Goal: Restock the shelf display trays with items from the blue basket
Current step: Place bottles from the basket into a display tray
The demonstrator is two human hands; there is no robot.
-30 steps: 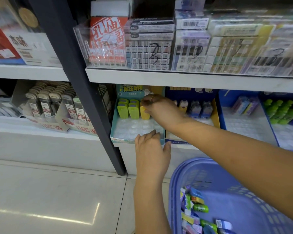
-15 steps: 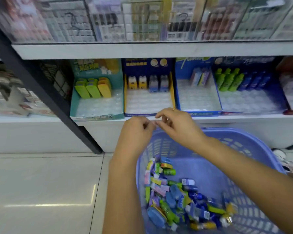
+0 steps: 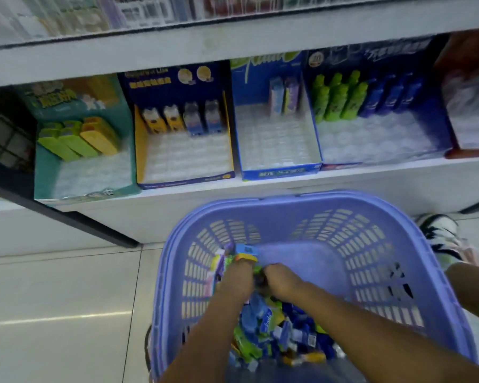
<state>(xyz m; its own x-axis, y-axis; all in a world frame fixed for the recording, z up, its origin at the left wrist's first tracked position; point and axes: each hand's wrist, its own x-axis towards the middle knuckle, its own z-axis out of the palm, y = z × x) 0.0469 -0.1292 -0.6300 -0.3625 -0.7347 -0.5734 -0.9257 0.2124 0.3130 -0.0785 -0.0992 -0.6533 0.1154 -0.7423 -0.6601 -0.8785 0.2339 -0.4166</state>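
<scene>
The blue basket (image 3: 302, 199) fills the lower middle of the frame, standing on the pale tiled floor (image 3: 53, 299) just below the shelf (image 3: 343, 179). A loose heap of small packs (image 3: 263, 327), blue, green and yellow, lies against its lower-left wall. Both hands are down in that heap near the centre. The left hand (image 3: 237, 277) and the right hand (image 3: 281, 280) are close together, with their fingers pointing into the pile. Blur and the packs hide the fingers, so I cannot tell whether either hand grips anything. Along the shelf, across the upper half of the frame, stand 4 display trays. They are a teal tray (image 3: 86, 175) at the left with green and yellow pieces, a navy tray (image 3: 183, 158) with 4 small bottles, a blue tray (image 3: 277, 150) with 2 packs, and a dark tray (image 3: 376, 142) with green and blue bottles. Each has many bare moulded sockets in front. A shoe (image 3: 437, 230) shows at the right edge. The packs look light, small and stiff, probably with slick wrapping, so they should lift easily but may slip. A pinch across the narrow sides of 1 pack seems safest. Sorting by colour before lifting would probably help match each tray.
</scene>
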